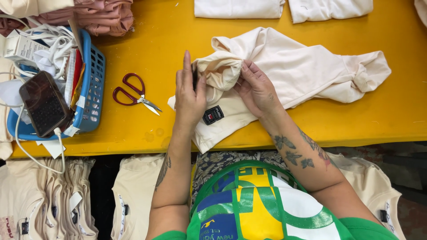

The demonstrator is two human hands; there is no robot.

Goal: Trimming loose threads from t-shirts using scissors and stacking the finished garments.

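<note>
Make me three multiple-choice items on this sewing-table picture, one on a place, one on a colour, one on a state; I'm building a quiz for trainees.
1. Where do the scissors lie?
A. Inside the blue basket
B. On the yellow table between the basket and the cream garment
C. On the pink fabric stack

2. What colour are the scissors' handles?
A. Dark red
B. Green
C. White

3. How is the cream garment held?
A. Lying flat, untouched
B. Bunched between both hands
C. Hanging off the table by one hand

Answers: 1 B, they rest on the bare yellow table right of the blue basket. 2 A, both loops are dark red. 3 B, the left hand and right hand pinch a bunched part.
</note>
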